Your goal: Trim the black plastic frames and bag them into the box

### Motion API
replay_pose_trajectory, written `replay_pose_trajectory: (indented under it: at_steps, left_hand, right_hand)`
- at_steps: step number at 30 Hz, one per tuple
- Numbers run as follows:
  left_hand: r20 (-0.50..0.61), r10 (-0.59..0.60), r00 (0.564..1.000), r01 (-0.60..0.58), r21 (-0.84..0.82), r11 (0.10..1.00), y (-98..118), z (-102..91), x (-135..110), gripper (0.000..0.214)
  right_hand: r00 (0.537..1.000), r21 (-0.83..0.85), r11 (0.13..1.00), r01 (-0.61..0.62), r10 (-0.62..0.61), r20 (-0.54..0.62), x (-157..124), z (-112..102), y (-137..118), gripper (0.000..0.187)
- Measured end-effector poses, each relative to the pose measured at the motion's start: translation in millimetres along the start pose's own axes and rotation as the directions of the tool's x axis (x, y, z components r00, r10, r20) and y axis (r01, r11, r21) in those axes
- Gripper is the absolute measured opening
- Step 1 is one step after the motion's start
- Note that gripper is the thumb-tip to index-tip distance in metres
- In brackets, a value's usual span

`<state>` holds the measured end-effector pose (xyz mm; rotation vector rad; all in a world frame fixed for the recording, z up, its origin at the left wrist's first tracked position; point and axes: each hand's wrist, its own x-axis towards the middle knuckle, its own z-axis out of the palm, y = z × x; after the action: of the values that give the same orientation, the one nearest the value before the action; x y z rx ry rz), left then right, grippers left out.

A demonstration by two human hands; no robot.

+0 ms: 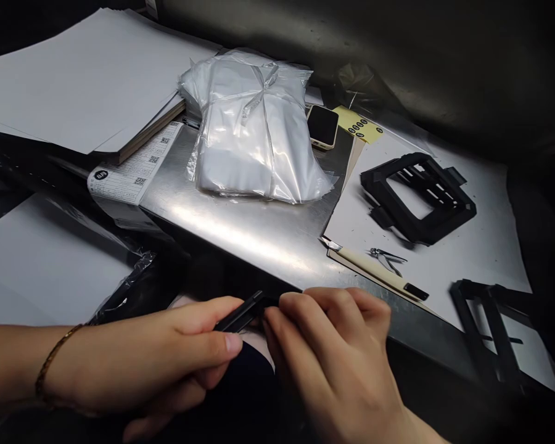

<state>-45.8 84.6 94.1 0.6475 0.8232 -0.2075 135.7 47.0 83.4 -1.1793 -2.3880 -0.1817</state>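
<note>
At the steel sheet's [240, 228] near edge, my left hand [166, 357] and right hand [333, 351] both pinch one thin black strip [243, 313]; bare metal lies beyond.

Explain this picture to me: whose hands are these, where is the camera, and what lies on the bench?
There is no machine here. A person works with bare hands, and the one camera sits on their head, looking forward and down. The left hand pinches a thin black strip. The right hand touches its other end, but its grip is hidden. Behind them lies a shiny metal sheet carrying a tied bundle of clear plastic bags, with a phone beside it. To the right, on white paper, are a black frame, a small metal clipper, a cream-handled knife and a second black frame.
</note>
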Motion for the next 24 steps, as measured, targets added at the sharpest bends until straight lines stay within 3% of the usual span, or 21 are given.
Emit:
replay_pose_trajectory:
  at_steps: [11, 15, 18, 20, 24]
  left_hand:
    - [-0.045, -0.013, 0.999, 0.012, -0.011, 1.0, -2, 2.1, 2, 0.018]
    - [-0.065, -0.009, 0.998, 0.005, -0.056, 0.998, -8, -1.0, 0, 0.021]
    - [-0.08, -0.003, 0.997, -0.002, -0.061, 0.998, -12, -1.3, -2, 0.02]
    - [-0.087, -0.004, 0.996, 0.0, -0.057, 0.998, -13, -0.8, -2, 0.021]
    - [-0.094, 0.029, 0.995, -0.035, -0.059, 0.998, -12, 0.3, 1, 0.023]
  right_hand:
    - [0.997, 0.02, 0.999, 0.046, -0.044, -0.067, -1, 11, 3, 0.016]
    - [0.998, 0.221, 0.975, -0.03, 0.041, -0.047, -6, 1, 15, 0.012]
    - [0.989, 0.374, 0.916, -0.145, 0.133, 0.057, -12, -11, 23, 0.013]
    - [0.99, 0.346, 0.927, -0.143, 0.13, 0.06, -15, -15, 23, 0.013]
    - [0.995, 0.158, 0.985, -0.069, 0.08, -0.063, -13, -9, 13, 0.005]
